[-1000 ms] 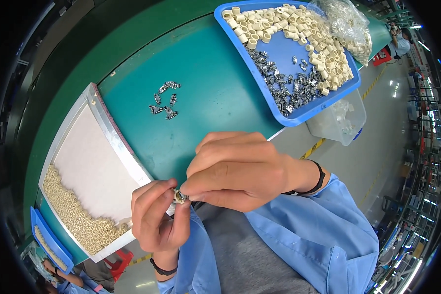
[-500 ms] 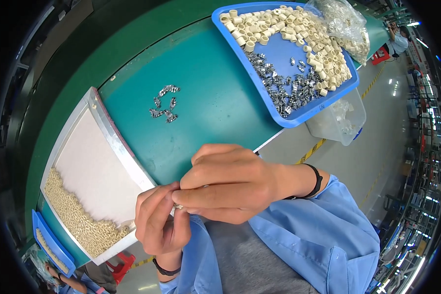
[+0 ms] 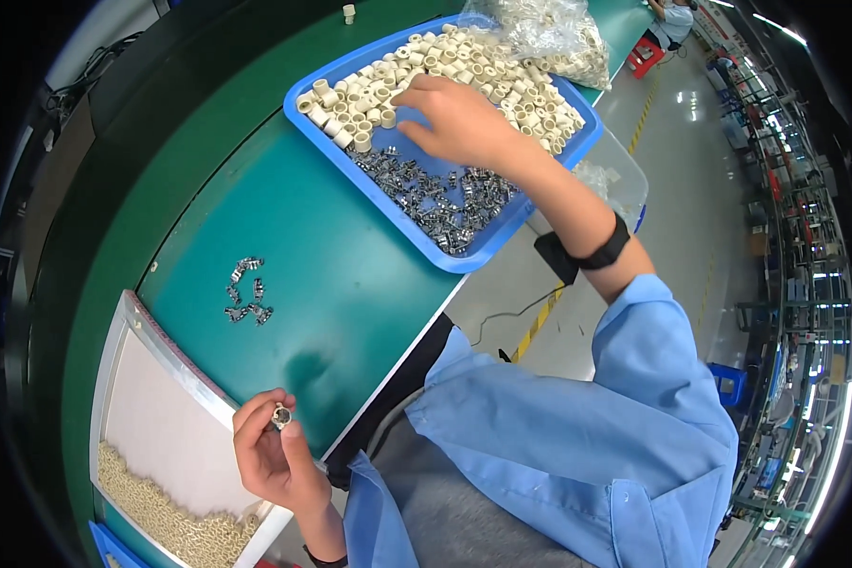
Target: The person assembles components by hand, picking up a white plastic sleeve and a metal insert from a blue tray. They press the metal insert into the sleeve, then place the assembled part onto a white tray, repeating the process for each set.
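Between the thumb and fingers of my left hand [image 3: 276, 459] is a small cream ring with a dark metal piece [image 3: 282, 417] in it. That hand is above the near corner of the white-framed tray. My right hand [image 3: 459, 121] reaches over the blue tray [image 3: 502, 254], its thumb apart from its fingers. Its fingertips are at the cream cylindrical sleeves [image 3: 350, 133]; nothing shows gripped. Shiny metal clips [image 3: 445, 208] lie in the tray's near part, below my right hand. A few more metal clips [image 3: 248, 289] lie on the green table.
The white-framed tray [image 3: 114, 360] at left holds many small cream rings [image 3: 161, 502]. A clear plastic bag [image 3: 549, 28] rests on the blue tray's far end. A translucent bin [image 3: 625, 180] is beyond the table edge. One sleeve stands on the far ledge [image 3: 349, 13]. A person [image 3: 674, 21] sits far off.
My hands have separated. The right has gone forward to the sleeves in the blue tray; the left keeps the small ring with metal. The view has shifted toward the right.
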### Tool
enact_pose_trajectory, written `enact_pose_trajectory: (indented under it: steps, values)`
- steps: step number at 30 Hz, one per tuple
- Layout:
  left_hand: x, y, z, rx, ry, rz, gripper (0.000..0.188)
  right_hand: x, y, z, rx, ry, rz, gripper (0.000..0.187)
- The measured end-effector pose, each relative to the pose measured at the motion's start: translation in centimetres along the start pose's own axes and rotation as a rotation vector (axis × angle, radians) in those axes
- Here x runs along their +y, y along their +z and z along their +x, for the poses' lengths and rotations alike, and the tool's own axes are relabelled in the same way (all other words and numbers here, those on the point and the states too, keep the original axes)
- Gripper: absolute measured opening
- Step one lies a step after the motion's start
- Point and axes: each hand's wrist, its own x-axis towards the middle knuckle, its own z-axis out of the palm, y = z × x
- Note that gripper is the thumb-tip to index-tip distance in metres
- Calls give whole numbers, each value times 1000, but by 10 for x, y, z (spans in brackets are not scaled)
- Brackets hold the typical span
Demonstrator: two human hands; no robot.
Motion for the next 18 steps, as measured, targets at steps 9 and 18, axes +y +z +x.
enact_pose_trajectory:
  steps: [9,18]
  values:
    - [11,4,4,16,49,-92,24,18,29,14,-74,-101,58,14]
    - [28,-1,-2,-43,146,-158,26,-50,-28,-14,-163,152,813,13]
